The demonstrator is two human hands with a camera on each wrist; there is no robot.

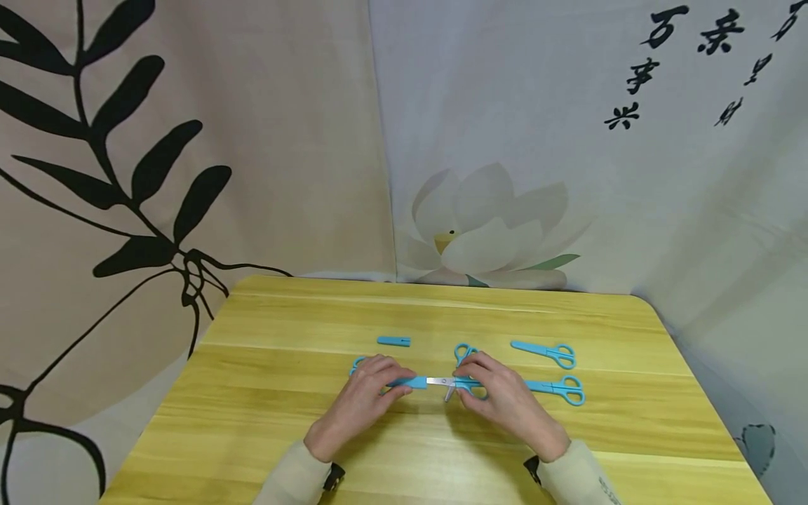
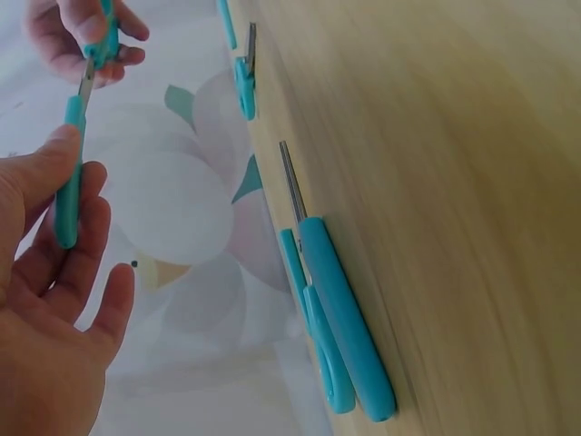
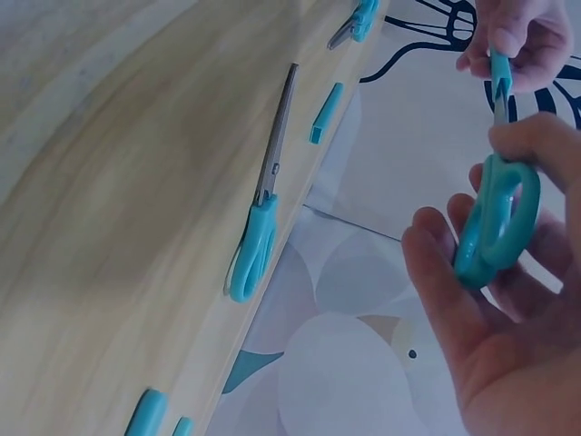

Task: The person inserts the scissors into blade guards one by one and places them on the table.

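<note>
A blue blade cover is pinched in my left hand, thumb on one side and fingers on the other. My right hand grips the blue handles of a pair of scissors, whose metal blades run into the cover's mouth. A stretch of bare metal shows between cover and handles. On the table beyond my right hand lies an uncovered pair of scissors. Behind my left hand another blue-handled pair is mostly hidden; the left wrist view shows its metal blade.
A loose blue cover lies farther back on the wooden table. To the right rest two covered pairs of scissors, one farther back and one nearer. A printed cloth hangs behind the table.
</note>
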